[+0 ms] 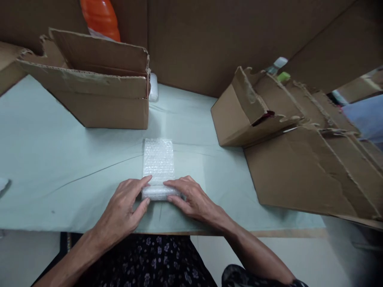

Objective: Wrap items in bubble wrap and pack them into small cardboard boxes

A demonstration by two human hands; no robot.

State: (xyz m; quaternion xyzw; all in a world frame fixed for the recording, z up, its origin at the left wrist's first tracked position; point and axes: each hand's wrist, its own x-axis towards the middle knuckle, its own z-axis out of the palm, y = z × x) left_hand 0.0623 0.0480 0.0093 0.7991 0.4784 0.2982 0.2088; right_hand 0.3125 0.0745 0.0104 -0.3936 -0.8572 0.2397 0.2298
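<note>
A clear strip of bubble wrap lies flat on the pale green table cover, its near end rolled into a thick bundle. Whatever the roll may contain is hidden by the wrap. My left hand grips the roll's left end, thumb in front and forefinger on top. At the other end, my right hand holds the roll between thumb and fingers in the same way. The unrolled part stretches away from me, beyond both hands.
An open cardboard box stands at the back left, with a white wrapped piece beside it. Behind it is an orange bottle. More open cardboard boxes line the right side. Brown cardboard panels rise at the back.
</note>
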